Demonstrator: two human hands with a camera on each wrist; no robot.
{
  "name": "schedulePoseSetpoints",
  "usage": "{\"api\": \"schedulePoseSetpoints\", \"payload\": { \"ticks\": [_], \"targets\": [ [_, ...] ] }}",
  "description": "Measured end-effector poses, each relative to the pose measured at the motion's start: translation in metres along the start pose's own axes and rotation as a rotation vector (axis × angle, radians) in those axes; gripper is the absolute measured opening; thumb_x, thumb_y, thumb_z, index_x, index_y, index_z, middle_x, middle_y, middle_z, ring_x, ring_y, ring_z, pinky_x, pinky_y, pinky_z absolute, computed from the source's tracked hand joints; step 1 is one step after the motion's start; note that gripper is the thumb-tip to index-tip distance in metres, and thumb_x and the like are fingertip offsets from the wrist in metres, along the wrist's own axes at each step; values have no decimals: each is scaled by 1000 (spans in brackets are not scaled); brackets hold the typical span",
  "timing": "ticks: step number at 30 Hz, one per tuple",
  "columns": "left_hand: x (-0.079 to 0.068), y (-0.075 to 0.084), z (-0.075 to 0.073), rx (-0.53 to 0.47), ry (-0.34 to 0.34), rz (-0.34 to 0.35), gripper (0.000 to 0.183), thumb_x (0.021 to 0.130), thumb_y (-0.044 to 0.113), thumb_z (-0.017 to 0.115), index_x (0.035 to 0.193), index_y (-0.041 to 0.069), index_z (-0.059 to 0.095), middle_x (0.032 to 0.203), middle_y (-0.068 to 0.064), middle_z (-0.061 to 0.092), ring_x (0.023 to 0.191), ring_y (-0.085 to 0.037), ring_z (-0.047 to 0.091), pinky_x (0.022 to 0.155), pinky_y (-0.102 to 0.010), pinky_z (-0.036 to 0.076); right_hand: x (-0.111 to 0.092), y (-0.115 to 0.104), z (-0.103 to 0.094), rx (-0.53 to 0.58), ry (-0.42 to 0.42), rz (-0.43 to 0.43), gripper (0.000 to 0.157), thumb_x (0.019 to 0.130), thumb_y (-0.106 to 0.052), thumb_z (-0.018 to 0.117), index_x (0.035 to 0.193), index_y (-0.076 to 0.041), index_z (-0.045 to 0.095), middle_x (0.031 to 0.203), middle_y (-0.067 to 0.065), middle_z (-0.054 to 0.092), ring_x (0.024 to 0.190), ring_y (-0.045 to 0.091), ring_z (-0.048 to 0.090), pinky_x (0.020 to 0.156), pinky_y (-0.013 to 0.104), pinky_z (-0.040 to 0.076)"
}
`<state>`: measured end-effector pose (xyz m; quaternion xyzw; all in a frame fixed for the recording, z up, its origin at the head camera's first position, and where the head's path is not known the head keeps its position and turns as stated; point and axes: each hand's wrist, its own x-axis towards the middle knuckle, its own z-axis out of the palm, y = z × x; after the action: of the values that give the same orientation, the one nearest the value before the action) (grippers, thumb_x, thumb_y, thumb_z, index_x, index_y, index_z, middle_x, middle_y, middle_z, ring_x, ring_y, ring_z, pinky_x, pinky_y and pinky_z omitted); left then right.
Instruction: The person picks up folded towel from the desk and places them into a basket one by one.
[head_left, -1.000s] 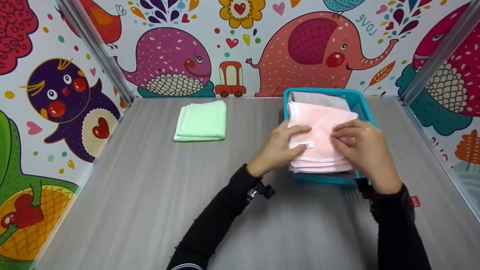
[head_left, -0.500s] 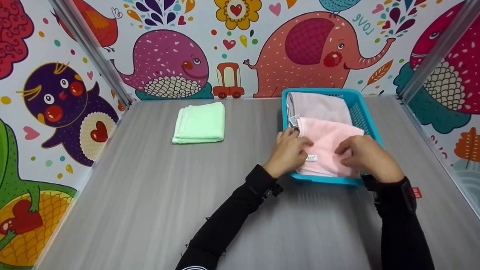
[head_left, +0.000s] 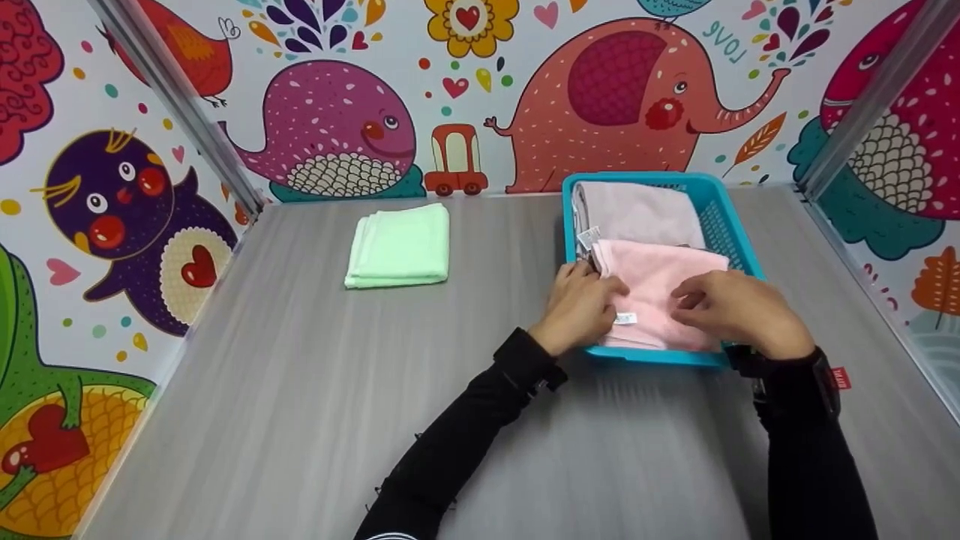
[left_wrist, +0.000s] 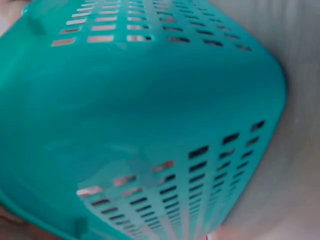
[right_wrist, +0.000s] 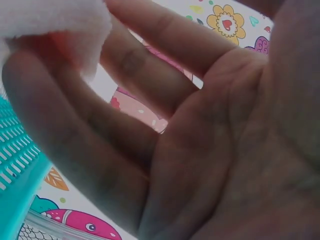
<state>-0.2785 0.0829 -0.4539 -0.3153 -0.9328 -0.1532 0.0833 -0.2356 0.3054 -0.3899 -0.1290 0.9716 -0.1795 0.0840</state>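
Note:
A folded pink towel (head_left: 660, 266) with a small white tag lies in the front part of a turquoise plastic basket (head_left: 652, 358). My left hand (head_left: 576, 307) grips the towel's left side at the basket's left rim, its fingertips partly hidden. On the right, my right hand (head_left: 739, 311) holds the towel's other side with curled fingers; the right wrist view has the cloth (right_wrist: 55, 25) among the fingertips. Behind the pink towel sits a folded greyish-lilac towel (head_left: 637, 217), also in the basket. The left wrist view is filled mostly by the basket's slotted wall (left_wrist: 130, 110).
A folded light green towel (head_left: 399, 246) lies on the grey table (head_left: 300, 390), left of the basket. Walls printed with cartoon animals (head_left: 337, 127) close off the back and both sides, with metal strips (head_left: 180, 105) along the corners.
Both hands have brought the pink towel down and toward the front of the basket, uncovering more of the greyish-lilac towel. Over the last half second they have barely moved.

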Motion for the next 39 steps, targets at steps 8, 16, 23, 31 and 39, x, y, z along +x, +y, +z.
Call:
{"api": "schedulePoseSetpoints", "payload": {
  "ticks": [8, 16, 23, 31, 39],
  "targets": [
    [0, 1, -2, 92, -101, 15, 33, 99, 28, 62, 131, 29, 72, 123, 5, 75, 122, -19, 56, 115, -36, 32, -1, -2, 1, -43, -3, 33, 33, 94, -30, 75, 111, -1, 77, 101, 15, 78, 94, 34, 68, 81, 58, 53],
    [2, 1, -7, 204, -233, 34, 38, 106, 46, 49, 140, 38, 65, 127, 11, 74, 134, -18, 51, 123, -36, 23, 0, -6, 2, -83, 14, 52, 38, 94, -34, 74, 111, 1, 78, 105, 20, 78, 93, 36, 69, 77, 57, 55],
    [1, -6, -8, 38, -164, 46, 38, 108, 42, 50, 143, 34, 63, 125, 5, 75, 128, -20, 57, 121, -36, 30, -1, -7, 4, -72, 47, 33, 36, 95, -32, 72, 113, -1, 76, 101, 19, 78, 92, 36, 71, 79, 58, 56],
    [-2, -41, -40, -184, 50, 25, 41, 105, 34, 60, 146, 26, 62, 104, -4, 73, 94, -21, 59, 83, -33, 46, -8, -27, 3, -108, 224, 24, 46, 92, -27, 75, 130, -2, 69, 97, 20, 77, 78, 35, 71, 55, 40, 53],
    [-24, -123, -60, -241, 145, -230, 52, 100, 27, 70, 149, 19, 56, 134, -10, 64, 122, -27, 61, 99, -43, 53, -9, -73, 23, -148, 450, -123, 58, 87, -28, 83, 138, -7, 66, 121, 21, 74, 106, 44, 71, 82, 58, 59]
  ]
}}
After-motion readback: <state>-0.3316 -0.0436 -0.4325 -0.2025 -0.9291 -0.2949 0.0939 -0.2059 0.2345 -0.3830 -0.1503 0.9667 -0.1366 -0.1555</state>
